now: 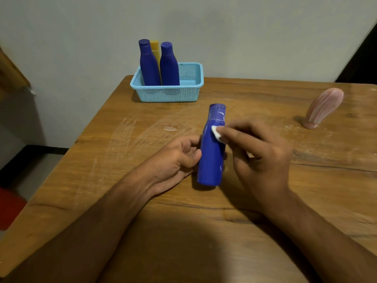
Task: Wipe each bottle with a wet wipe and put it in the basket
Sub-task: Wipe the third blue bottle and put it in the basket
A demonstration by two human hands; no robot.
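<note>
L hand (179,158) gripping bottle (211,158), long axis running 6-to-12, cap twd basket (167,92) at 11. R hand (259,152) pinching wipe (216,134), rubbing shoulder.

Blue bottle (211,152) between both hands, left hand (177,158) gripping, right hand (259,152) pinching wipe (216,134) against it.

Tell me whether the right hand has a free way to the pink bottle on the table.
Probably yes: bare table lies between the right hand and the pink bottle, but the hand is pinching the wipe.
</note>
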